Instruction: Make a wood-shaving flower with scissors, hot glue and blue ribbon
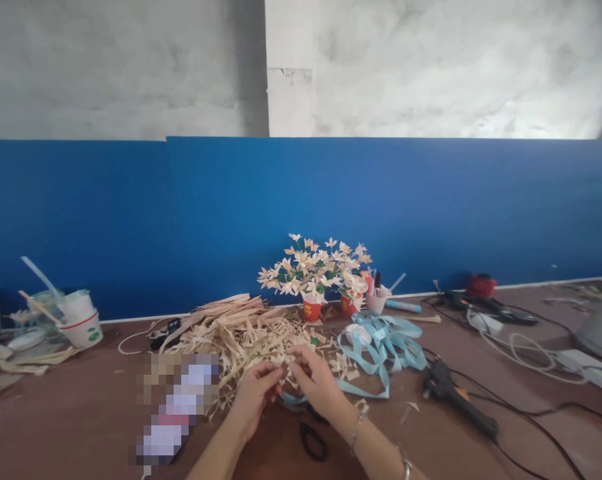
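Over the front of the table, my left hand (255, 395) and my right hand (317, 381) are close together, thumbs and fingers pinched. Whatever sits between the fingertips is too small to make out. Just behind them spreads a heap of pale dried husk-like strips and pieces (245, 333). Black-handled scissors (313, 441) lie beneath my right wrist, their blades hidden. Light blue ribbon (381, 340) is loosely tangled to the right of the heap. Pale artificial flowers (315, 263) rise from a red pot (311, 311) and a second red pot (349, 305) behind the heap.
A black glue gun (455, 399) lies at the right among cables and a white power strip (591, 370). A blurred-out object (178, 413) lies at the left front. Further left stands a white tub (83, 331). A blue partition (131, 220) borders the table's back.
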Motion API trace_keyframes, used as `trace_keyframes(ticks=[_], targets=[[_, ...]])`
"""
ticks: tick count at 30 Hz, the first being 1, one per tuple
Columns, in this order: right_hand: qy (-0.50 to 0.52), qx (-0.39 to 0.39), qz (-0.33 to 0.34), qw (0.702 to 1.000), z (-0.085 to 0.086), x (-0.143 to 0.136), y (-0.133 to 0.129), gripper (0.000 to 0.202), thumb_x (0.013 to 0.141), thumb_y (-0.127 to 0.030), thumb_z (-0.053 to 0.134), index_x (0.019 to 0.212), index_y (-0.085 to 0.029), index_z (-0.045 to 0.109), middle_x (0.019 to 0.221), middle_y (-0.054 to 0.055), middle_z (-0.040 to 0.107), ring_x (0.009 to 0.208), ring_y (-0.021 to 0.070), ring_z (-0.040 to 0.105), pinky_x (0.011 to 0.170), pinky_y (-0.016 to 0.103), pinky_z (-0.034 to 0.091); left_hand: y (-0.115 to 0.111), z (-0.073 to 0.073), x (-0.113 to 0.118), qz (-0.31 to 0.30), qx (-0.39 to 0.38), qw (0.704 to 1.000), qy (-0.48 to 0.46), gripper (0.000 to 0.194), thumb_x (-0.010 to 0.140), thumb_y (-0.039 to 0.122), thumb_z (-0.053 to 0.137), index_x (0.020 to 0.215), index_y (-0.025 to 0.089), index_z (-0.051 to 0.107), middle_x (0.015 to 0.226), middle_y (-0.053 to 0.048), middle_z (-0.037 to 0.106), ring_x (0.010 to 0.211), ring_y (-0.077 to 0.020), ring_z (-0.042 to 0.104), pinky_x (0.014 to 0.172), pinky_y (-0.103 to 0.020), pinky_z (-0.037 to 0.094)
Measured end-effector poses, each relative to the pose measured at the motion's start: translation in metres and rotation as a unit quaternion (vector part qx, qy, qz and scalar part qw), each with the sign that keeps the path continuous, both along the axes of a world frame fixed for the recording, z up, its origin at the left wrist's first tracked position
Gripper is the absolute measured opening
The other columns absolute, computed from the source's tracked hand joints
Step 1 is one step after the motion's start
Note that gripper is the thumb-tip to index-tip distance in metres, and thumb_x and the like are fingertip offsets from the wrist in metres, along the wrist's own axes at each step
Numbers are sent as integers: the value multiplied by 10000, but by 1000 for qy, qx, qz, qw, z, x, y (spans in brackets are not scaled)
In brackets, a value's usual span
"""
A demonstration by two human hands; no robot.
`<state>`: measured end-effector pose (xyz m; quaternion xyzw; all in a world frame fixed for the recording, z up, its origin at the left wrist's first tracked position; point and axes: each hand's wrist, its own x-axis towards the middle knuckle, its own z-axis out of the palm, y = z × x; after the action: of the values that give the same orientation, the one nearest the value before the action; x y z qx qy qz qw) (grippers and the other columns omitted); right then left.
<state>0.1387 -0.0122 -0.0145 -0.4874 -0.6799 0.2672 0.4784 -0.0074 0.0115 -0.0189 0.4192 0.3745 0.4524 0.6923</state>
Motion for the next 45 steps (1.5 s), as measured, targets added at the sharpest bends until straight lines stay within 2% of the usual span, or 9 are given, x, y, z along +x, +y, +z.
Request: trace_keyframes(ticks=[5,9,15,21,27,32,35,40,45], targets=[[0,16,-9,1000,-4,3,-2,268,837,-267,433,1079,-190,517,646,-15,552,560,125,526,562,235,437,0,-6,0,-31,11,999,26,211,573,283,736,641,121,619,506,26,552,424,-56,461,403,-164,266],[-45,37,-9,998,0,7,-4,151,821,-228,442,887,-179,570,688,-1,574,623,126,527,612,231,426,-1,-8,1,-61,18,997,32,215,586,287,725,642,125,595,516,24,554,418,-53,452,401,-164,268],[-70,21,0,997,4,10,-7,131,820,-195,432,809,-175,561,646,-21,553,593,114,503,593,211,394,-4,6,1,-27,40,998,41,533,572,339,730,1044,203,524,722,20,587,513,-94,541,389,-170,295],[-51,9,9,999,6,9,-8,129,803,-199,460,781,-167,584,630,-22,557,586,111,499,574,204,397,-9,14,0,-7,86,995,56,263,609,330,702,756,167,556,633,37,534,507,-71,465,420,-166,321],[12,-22,-4,1000,1,8,-3,195,801,-273,482,844,-169,641,697,18,637,594,135,565,563,229,465,-13,15,1,-35,80,995,46,226,602,311,710,678,158,561,578,23,564,571,-111,532,519,-202,399],[39,-29,-48,998,0,8,-1,306,822,-366,467,959,-167,655,679,35,660,556,146,581,536,248,482,-6,8,1,14,46,999,-5,236,592,316,723,671,167,557,638,28,587,637,-124,586,588,-223,450],[6,-29,-31,999,2,6,-3,335,856,-361,406,1016,-176,634,656,26,647,543,139,575,541,244,478,-1,4,-2,44,44,997,-39,222,601,286,727,691,160,567,676,23,595,705,-132,609,635,-219,467],[-87,18,-19,996,3,2,-8,330,857,-231,377,1103,-167,588,847,72,668,765,177,602,721,288,464,2,3,-4,77,56,994,-51,212,615,262,722,718,149,576,702,10,609,747,-142,616,661,-216,472],[-111,12,-41,993,1,-1,-12,216,828,-221,427,942,-164,600,678,27,646,606,152,577,600,241,433,2,2,-4,82,79,993,-22,213,624,294,709,722,151,586,693,11,621,687,-128,602,663,-227,466]])
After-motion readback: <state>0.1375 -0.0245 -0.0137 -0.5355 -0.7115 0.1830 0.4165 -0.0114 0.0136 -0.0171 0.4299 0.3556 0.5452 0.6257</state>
